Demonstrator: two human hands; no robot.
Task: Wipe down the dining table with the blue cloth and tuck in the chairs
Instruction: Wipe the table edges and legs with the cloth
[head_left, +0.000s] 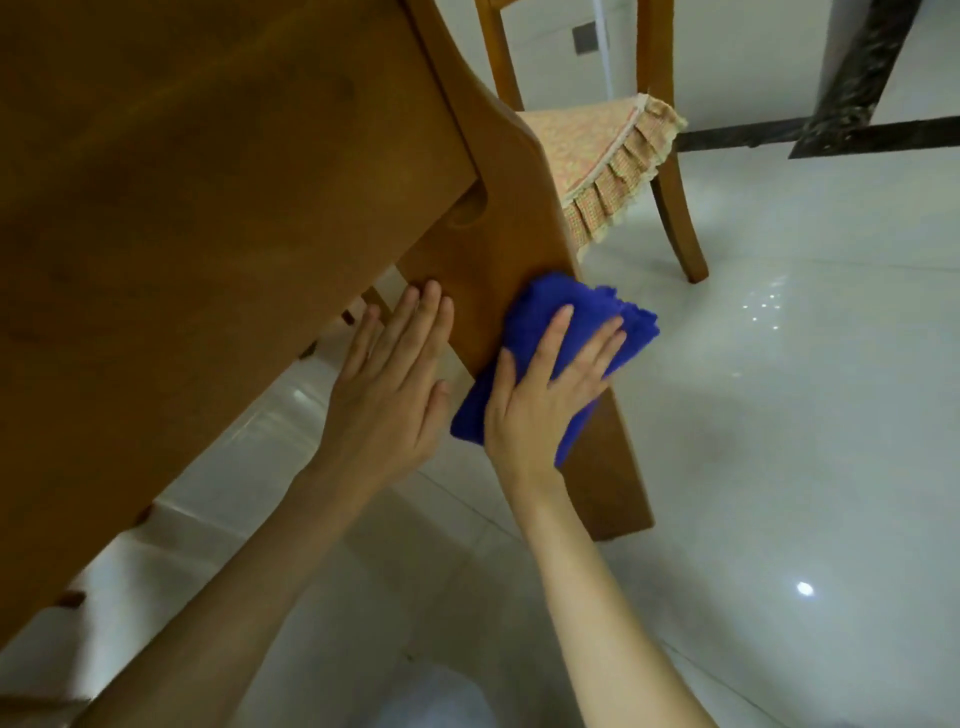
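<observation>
Brown wooden dining table (208, 182) fills the left, its top cut off by the frame. Glossy white tiled floor (779, 415) lies open on the right. A frill-cushioned wooden chair (587, 140) sits far, half-hidden behind the broad table leg (493, 234). Left hand (387, 384) lies flat there, fingers straight. Right hand (540, 389), fingers spread, presses the folded blue cloth (597, 304) onto the leg's right edge.

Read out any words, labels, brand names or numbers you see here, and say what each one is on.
None: no text can be read anywhere. The folded blue cloth, the brown wooden table leg, the frilled patterned chair cushion and the small grey wall plate show no letters or numbers.
</observation>
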